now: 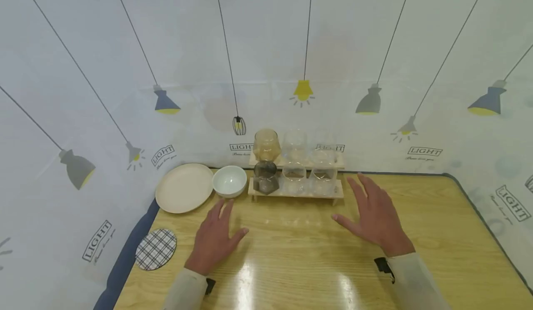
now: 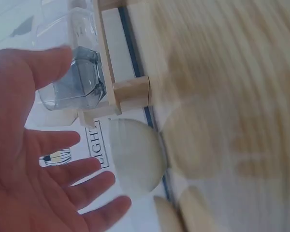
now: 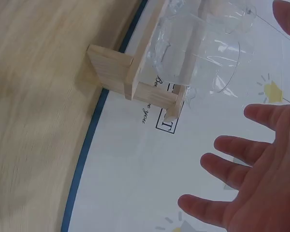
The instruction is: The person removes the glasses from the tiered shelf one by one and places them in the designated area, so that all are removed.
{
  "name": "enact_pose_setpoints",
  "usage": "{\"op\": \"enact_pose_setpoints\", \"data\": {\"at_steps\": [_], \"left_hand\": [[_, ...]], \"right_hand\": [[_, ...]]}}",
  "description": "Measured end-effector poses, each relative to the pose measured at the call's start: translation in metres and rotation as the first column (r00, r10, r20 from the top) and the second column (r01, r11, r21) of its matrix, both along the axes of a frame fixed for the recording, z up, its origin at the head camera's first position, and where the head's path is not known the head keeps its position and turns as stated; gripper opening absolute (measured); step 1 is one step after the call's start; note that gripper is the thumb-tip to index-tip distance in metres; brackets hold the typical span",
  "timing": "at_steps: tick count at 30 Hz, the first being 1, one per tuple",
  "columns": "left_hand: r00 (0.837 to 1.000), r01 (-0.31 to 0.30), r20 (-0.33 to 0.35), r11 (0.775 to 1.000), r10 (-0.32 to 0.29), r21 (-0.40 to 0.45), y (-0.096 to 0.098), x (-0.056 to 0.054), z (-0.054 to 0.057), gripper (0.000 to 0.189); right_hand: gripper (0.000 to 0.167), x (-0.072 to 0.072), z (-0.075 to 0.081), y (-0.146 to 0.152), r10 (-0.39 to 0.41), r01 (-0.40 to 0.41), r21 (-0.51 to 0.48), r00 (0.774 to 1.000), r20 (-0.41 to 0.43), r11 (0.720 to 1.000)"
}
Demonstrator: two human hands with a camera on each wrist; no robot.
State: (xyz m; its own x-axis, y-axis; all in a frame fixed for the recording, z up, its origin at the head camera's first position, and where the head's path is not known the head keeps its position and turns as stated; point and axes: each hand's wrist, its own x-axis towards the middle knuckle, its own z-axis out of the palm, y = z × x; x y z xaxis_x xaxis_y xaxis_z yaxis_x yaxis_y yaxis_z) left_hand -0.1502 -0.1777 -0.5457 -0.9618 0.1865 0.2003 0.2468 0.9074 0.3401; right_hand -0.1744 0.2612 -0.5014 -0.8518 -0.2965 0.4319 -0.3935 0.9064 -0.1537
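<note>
My left hand (image 1: pixel 214 236) hovers over the table with fingers spread, just in front of a pale bowl (image 1: pixel 230 181), and holds nothing. To the right, my right hand (image 1: pixel 374 215) is also empty, its fingers apart near the right end of a two-tier wooden rack (image 1: pixel 339 190). A dark grey faceted glass (image 1: pixel 266 178) and two clear glasses (image 1: pixel 294 178) stand on the lower tier. Above them are an amber glass (image 1: pixel 267 145) and more clear glasses. In the left wrist view, my thumb overlaps the grey glass (image 2: pixel 79 79).
A cream plate (image 1: pixel 185 189) lies left of the bowl at the table's back left corner. Closer in is a round checked coaster (image 1: pixel 156 250) by the left edge. A white sheet printed with lamps (image 1: pixel 266 46) rises behind the wooden table (image 1: pixel 291 254) and along its sides.
</note>
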Motion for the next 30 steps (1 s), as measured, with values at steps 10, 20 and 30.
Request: {"op": "enact_pose_setpoints", "data": {"at_steps": [10, 20, 30], "left_hand": [[1.000, -0.023, 0.017, 0.943, 0.018, 0.332, 0.014, -0.021, -0.006, 0.066], [0.994, -0.070, 0.106, 0.850, 0.017, 0.521, 0.026, -0.049, -0.018, 0.055], [0.973, -0.163, 0.230, 0.669, -0.012, 0.725, 0.037, -0.071, -0.034, 0.048]], "right_hand": [[0.094, -0.029, 0.010, -0.007, 0.025, -0.023, -0.166, 1.000, 0.015, 0.986], [0.076, -0.064, 0.023, -0.023, 0.063, 0.000, -0.389, 0.986, 0.151, 0.921], [0.076, -0.104, 0.022, -0.025, 0.124, 0.038, -0.642, 0.971, 0.206, 0.766]]}}
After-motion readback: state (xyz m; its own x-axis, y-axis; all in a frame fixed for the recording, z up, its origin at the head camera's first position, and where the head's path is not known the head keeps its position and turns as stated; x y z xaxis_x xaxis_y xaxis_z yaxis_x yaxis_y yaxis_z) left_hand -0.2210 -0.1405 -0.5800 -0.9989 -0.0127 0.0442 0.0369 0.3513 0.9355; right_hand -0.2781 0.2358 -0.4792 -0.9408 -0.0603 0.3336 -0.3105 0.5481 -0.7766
